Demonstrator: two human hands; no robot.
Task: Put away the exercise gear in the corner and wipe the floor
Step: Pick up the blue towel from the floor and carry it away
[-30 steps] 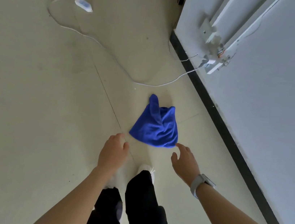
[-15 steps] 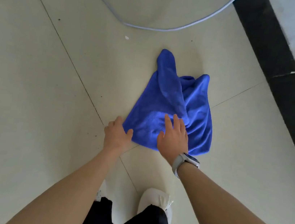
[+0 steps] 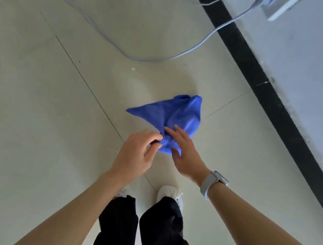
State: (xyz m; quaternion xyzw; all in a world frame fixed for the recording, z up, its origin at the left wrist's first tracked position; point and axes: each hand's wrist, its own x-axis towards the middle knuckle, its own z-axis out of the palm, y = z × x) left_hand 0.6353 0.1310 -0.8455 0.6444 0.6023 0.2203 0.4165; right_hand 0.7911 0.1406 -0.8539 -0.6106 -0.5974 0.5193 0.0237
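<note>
A crumpled blue cloth [image 3: 175, 114] is in front of my feet over the pale tiled floor [image 3: 52, 127], its near end gathered up. My left hand [image 3: 137, 154] pinches that near end between thumb and fingers. My right hand [image 3: 185, 154], with a watch on the wrist, holds the same end from the right, fingers spread over the fabric and thumb under it. Whether the cloth's far end still touches the floor I cannot tell. No exercise gear is in view.
A white cable [image 3: 136, 56] loops across the floor beyond the cloth and runs up to a fitting on the wall [image 3: 319, 72] at the top right. A black skirting strip [image 3: 273, 100] runs diagonally along the wall's foot. My white shoes [image 3: 171, 194] stand just behind the cloth.
Both hands reached down onto the cloth and have now gathered its near end. The cloth has changed shape, bunched and pulled toward me. The view has risen a little.
</note>
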